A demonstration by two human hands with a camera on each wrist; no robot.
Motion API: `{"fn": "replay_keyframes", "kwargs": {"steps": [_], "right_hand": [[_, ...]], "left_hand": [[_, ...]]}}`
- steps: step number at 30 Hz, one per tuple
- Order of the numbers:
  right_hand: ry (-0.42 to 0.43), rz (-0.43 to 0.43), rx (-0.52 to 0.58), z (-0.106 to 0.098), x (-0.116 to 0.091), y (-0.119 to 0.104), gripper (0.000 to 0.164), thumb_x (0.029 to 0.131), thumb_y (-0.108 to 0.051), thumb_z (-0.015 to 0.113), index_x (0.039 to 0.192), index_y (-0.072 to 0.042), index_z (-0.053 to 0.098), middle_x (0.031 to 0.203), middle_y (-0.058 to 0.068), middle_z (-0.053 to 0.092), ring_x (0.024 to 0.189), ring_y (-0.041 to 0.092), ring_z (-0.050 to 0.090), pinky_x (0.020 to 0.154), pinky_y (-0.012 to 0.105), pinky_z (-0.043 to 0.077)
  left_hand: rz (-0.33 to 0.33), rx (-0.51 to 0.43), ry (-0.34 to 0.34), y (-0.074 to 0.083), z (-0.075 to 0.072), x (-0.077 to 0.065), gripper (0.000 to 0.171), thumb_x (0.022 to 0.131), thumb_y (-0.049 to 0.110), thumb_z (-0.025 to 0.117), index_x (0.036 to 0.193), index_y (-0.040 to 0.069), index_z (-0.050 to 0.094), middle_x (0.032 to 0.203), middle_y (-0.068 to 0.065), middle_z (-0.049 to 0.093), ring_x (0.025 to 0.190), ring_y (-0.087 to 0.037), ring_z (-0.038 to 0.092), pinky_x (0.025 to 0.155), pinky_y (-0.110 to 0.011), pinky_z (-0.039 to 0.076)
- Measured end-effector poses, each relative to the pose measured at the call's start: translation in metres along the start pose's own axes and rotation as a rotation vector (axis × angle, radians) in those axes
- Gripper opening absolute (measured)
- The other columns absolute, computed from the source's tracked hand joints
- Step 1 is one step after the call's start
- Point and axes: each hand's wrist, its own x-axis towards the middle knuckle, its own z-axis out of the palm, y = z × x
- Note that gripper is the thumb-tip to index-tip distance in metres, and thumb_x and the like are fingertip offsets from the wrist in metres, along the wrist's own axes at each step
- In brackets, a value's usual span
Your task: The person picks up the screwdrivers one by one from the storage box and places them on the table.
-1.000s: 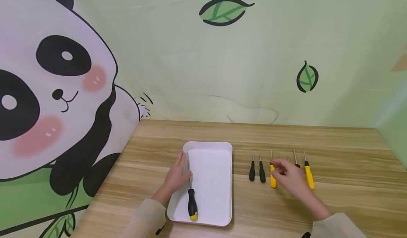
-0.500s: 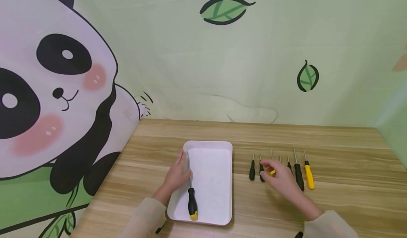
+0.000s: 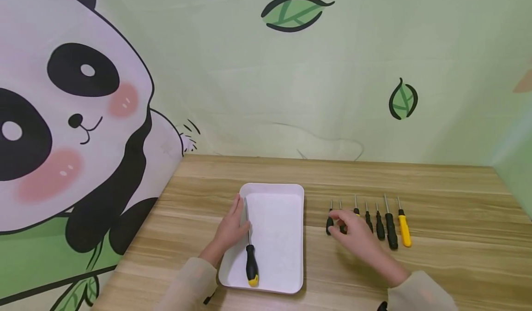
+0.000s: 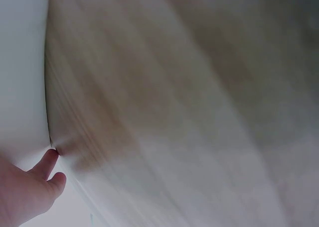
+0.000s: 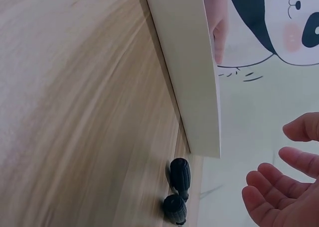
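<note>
A white tray [image 3: 276, 237] lies on the wooden table, with a long black-and-yellow screwdriver [image 3: 251, 265] along its left side. My left hand [image 3: 228, 228] holds the tray's left wall, thumb over the rim and fingers along the outside. In the left wrist view, two fingertips [image 4: 59, 179] show close to white wall. My right hand [image 3: 353, 232] hovers with parted fingers over the left end of a screwdriver row, holding nothing. It partly covers a small black screwdriver [image 3: 329, 225] and its neighbours. Two black handles [image 5: 180, 174] show below that hand in the right wrist view.
Right of the hand, black screwdrivers [image 3: 390, 232] and a yellow-handled screwdriver [image 3: 404, 230] lie side by side, shafts pointing away. A panda-printed backdrop [image 3: 332, 94] rises behind the table's far edge [image 3: 332, 162].
My right hand has moved left along the row, from above the yellow and black screwdrivers to the small black ones, uncovering those on the right. The left hand and tray have stayed put.
</note>
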Motion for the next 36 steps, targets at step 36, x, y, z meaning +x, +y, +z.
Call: {"fn": "replay_keyframes", "kwargs": {"steps": [36], "right_hand": [[-0.095,-0.126,-0.036,0.036,0.001,-0.024,0.028,0.078,-0.013,0.061,0.106,-0.01,0.059,0.107,0.005,0.058,0.09,0.023,0.059,0.075,0.033,0.051]], "left_hand": [[0.005,-0.003,0.004,0.001,-0.001,0.0,0.072,0.079,0.019,0.055,0.139,-0.002,0.02,0.148,-0.014,0.015,0.125,-0.034,0.036,0.095,-0.047,0.037]]}}
